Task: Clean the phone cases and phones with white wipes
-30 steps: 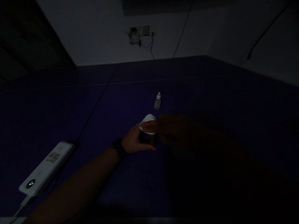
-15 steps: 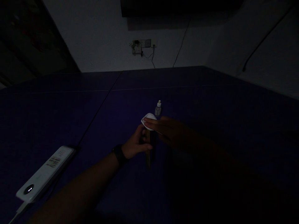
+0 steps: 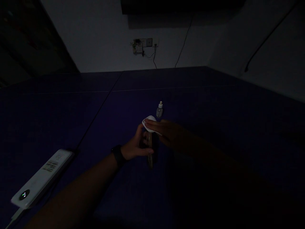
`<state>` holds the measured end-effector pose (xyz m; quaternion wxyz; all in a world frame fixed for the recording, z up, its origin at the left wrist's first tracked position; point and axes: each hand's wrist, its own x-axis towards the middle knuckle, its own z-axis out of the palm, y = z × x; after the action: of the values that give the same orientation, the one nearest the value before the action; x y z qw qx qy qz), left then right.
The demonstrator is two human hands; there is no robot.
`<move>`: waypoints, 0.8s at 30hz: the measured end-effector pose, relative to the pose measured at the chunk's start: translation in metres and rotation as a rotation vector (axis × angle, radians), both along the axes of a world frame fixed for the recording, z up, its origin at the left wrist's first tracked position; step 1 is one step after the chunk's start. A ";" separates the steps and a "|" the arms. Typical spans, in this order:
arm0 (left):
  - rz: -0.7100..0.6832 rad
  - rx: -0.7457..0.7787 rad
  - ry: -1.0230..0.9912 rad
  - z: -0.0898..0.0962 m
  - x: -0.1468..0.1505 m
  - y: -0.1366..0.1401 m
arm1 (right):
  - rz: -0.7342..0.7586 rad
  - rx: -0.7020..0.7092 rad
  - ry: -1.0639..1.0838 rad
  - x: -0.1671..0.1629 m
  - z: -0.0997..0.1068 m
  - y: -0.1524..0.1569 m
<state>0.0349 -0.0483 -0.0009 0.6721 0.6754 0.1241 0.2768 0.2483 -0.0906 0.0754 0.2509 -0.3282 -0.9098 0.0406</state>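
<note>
My left hand [image 3: 134, 148] grips a long, narrow brownish object [image 3: 150, 140], seen nearly edge-on, with the thumb on the near side and the fingers behind. Its exact kind is too dark to make out. Over its far end lies a folded white cloth or tissue [image 3: 149, 120], pressed under the fingers of my right hand [image 3: 168, 131]. Just beyond the cloth stands a small clear bottle [image 3: 159, 111] with a white collar and a pale tip, touched by neither hand. A black watch [image 3: 118, 155] sits on my left wrist.
On the dark blue surface [image 3: 95, 171], a white power strip or power bank [image 3: 44, 178] with a round display and a cable lies at the left. Wall sockets [image 3: 145, 43] with hanging cords are at the back, under a dark panel [image 3: 181, 6]. The room is very dim.
The whole view has shifted slightly, so everything sits a little farther left and up. Both hands keep nearly the same hold, with the white cloth still at the object's far end.
</note>
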 end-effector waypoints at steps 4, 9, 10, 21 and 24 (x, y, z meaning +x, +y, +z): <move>-0.013 -0.032 -0.017 -0.003 -0.002 0.001 | -0.033 -0.043 -0.045 -0.003 -0.003 0.004; -0.002 -0.066 -0.020 -0.002 -0.006 0.004 | 0.178 -0.213 -0.184 -0.005 0.002 -0.008; 0.001 -0.064 -0.021 -0.002 -0.006 0.004 | 0.201 -0.239 -0.180 -0.005 0.003 -0.009; -0.038 -0.027 -0.026 -0.007 -0.005 0.007 | 0.098 -0.247 -0.187 -0.008 0.005 -0.006; 0.001 0.005 -0.021 -0.004 -0.006 0.007 | 0.223 -0.330 -0.197 -0.006 0.007 -0.009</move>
<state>0.0293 -0.0414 -0.0053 0.6718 0.6740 0.1167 0.2842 0.2427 -0.0997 0.0822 0.0977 -0.2645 -0.9415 0.1844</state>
